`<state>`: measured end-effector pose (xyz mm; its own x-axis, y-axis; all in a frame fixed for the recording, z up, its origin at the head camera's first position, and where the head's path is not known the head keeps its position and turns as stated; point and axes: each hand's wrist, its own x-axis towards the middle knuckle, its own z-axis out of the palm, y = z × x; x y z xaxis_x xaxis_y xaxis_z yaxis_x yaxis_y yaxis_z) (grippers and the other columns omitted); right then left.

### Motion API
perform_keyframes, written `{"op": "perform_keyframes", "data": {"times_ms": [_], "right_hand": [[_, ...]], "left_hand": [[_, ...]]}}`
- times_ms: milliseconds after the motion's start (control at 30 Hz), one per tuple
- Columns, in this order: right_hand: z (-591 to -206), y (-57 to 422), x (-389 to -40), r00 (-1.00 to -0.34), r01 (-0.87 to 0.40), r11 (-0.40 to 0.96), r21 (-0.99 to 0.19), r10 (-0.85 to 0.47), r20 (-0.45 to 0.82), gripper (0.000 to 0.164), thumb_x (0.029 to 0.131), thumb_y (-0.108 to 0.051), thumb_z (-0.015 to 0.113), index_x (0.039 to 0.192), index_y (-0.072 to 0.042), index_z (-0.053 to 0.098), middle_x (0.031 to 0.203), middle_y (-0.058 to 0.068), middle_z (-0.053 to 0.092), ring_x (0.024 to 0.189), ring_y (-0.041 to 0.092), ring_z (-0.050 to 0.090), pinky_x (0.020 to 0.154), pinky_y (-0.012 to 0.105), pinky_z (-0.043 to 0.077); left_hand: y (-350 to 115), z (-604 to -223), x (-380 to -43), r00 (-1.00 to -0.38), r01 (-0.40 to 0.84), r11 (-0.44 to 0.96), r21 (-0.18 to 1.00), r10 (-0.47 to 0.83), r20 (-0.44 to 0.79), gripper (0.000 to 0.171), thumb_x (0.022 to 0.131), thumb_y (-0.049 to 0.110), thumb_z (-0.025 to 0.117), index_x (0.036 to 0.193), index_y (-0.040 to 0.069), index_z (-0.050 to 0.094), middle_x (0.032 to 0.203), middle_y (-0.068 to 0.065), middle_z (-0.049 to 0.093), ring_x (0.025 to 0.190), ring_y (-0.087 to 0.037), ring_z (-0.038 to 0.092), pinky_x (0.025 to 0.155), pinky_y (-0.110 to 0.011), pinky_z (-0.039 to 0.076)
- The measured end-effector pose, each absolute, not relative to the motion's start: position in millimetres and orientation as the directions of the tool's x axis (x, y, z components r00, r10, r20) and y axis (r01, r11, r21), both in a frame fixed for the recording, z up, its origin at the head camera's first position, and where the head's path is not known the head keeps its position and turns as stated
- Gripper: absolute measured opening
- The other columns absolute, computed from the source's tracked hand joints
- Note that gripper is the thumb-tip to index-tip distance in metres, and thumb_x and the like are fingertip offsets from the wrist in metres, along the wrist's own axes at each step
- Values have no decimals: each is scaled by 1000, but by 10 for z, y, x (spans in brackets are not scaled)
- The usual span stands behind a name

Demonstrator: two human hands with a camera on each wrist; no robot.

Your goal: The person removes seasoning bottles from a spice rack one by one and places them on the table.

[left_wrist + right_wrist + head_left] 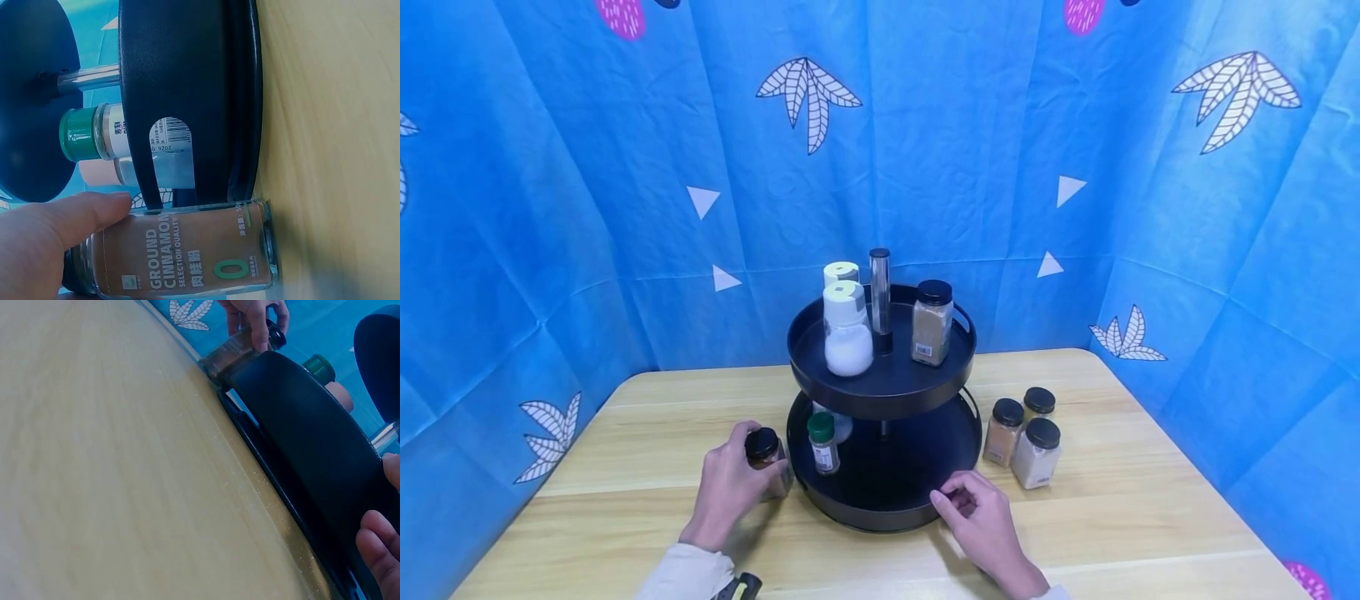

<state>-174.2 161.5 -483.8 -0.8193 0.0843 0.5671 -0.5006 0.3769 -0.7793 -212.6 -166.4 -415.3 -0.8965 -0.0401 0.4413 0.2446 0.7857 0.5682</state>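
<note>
My left hand (730, 479) grips a black-capped glass jar of ground cinnamon (187, 250), upright close against the left side of the two-tier black turntable rack (883, 521). The label and brown powder show in the left wrist view. At the lower tray's front right, my right hand (981, 517) pinches the rim, with fingers (378, 544) against its outer wall. Inside the lower tray stands a green-capped spice bottle (823, 446), with a pale container (100, 173) partly hidden behind it.
On the upper tray are two white-capped shakers (848, 346) and a black-capped jar of tan powder (932, 325), around a metal post (880, 292). Several black-capped jars (1037, 454) stand on the wooden table (1135, 500) to the right. A blue curtain (925, 150) hangs behind.
</note>
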Motion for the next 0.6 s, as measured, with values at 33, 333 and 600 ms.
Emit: {"op": "perform_keyframes", "data": {"times_ms": [33, 333, 600], "right_hand": [[-4840, 1615, -1743, -820, -499, 380, -779, 84, 566, 22, 74, -1, 81, 75, -15, 64, 79, 1, 64, 60, 4, 57, 51, 24, 52], [-4834, 1620, -1744, -824, -494, 388, -778, 78, 562, 21, 74, 0, 81, 75, -13, 64, 79, 5, 64, 60, 4, 57, 52, 24, 52], [-4821, 1623, -1742, -824, -495, 385, -779, 77, 561, 21, 74, -1, 81, 76, -14, 64, 79, 3, 65, 61, 4, 58, 52, 24, 52]], "left_hand": [[-1663, -4151, -2122, -898, 242, 787, 568, -40, 437, 62, 69, 12, 87, 118, -4, 53, 97, -27, 67, 88, -40, 66, 76, -51, 55], [-1653, -4141, -2119, -911, 224, 791, 569, -38, 410, 62, 70, 13, 87, 118, -1, 51, 101, -25, 67, 93, -40, 65, 79, -51, 55], [-1636, -4069, -2123, -931, 201, 805, 558, -19, 364, 79, 73, 23, 86, 133, -4, 43, 122, -31, 55, 111, -46, 55, 92, -56, 47]]}}
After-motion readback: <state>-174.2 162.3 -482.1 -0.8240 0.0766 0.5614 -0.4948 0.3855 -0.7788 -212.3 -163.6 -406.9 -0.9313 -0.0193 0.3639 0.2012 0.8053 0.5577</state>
